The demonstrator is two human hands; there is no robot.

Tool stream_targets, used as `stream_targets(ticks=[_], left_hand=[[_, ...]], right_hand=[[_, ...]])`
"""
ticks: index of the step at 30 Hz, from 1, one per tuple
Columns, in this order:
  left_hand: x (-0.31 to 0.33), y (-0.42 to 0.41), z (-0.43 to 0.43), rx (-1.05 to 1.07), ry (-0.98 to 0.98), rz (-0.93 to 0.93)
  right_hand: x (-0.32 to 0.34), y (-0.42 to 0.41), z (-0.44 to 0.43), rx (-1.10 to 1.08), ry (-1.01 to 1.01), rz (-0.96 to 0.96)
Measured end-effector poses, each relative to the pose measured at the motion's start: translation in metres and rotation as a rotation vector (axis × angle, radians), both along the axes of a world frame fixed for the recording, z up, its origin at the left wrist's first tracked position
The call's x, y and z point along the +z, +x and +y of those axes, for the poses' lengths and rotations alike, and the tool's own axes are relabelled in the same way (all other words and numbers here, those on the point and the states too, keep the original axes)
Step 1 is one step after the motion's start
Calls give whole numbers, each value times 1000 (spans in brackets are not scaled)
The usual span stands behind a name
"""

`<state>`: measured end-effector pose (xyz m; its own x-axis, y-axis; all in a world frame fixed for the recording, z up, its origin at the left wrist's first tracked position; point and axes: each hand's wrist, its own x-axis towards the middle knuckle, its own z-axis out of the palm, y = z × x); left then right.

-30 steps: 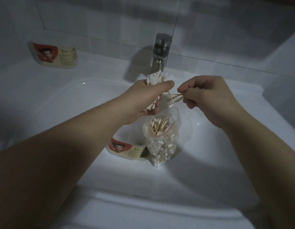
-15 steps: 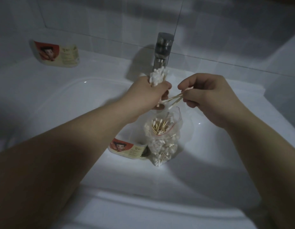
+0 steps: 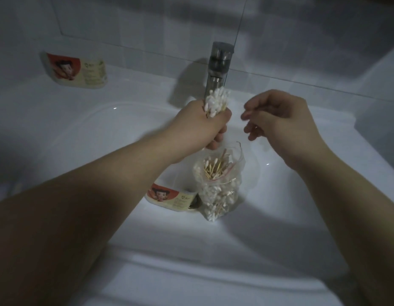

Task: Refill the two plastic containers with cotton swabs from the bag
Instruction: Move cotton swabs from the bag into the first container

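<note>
My left hand (image 3: 202, 127) grips an upright bundle of cotton swabs (image 3: 216, 102), white tips sticking out above the fist. To its right, my right hand (image 3: 277, 118) hovers with loosely curled fingers and holds nothing that I can see. Below both hands an open clear plastic bag of cotton swabs (image 3: 220, 184) stands in the sink basin. A labelled plastic container (image 3: 169, 196) lies beside the bag on its left. A second labelled container (image 3: 76, 71) lies on the back left ledge.
A white sink (image 3: 103, 138) fills the view, with a steel tap (image 3: 218, 67) at the back centre just behind my left hand. A tiled wall rises behind. The drain (image 3: 195, 203) shows partly beside the bag.
My right hand pinched a few swabs against the bundle; now it has let go and drawn slightly right, fingers loose. The bundle in my left hand looks tidier and more upright.
</note>
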<state>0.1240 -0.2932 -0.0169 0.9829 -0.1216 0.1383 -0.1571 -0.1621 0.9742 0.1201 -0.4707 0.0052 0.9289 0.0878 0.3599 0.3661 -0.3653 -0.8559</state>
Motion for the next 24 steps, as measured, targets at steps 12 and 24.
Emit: stream_targets(ticks=[12, 24], left_hand=[[1, 1, -3, 67, -88, -41], [2, 0, -2, 50, -65, -27]], right_hand=[[-9, -19, 26, 294, -1053, 2], [-12, -25, 40, 157, -1195, 36]])
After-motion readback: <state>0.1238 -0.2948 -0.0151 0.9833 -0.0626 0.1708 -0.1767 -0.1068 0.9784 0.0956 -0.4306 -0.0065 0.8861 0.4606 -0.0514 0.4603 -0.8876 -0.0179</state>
